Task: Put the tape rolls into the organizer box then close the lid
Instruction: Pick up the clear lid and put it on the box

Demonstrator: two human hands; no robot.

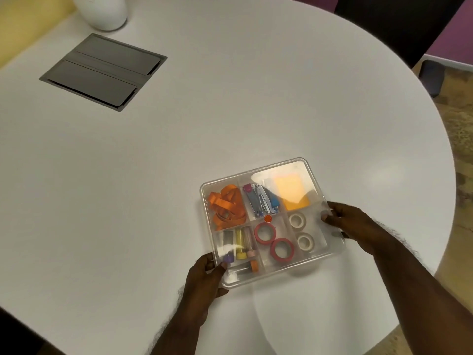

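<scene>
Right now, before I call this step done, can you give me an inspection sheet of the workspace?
Surface: white rounded table, a grey hatch panel set into it.
Job's things: clear plastic organizer box with its clear lid lying on top; seating cannot be told. Two pink tape rolls and two white tape rolls lie inside, in adjacent compartments.
Clutter: orange ribbon, metal clippers, orange notepad and small vials, all inside the box; white rounded vessel at the far edge.
Hands: left hand grips the near-left corner, right hand the right edge.
Cables: nothing seen.
Surroundings: dark chair, purple wall, patterned floor.
</scene>
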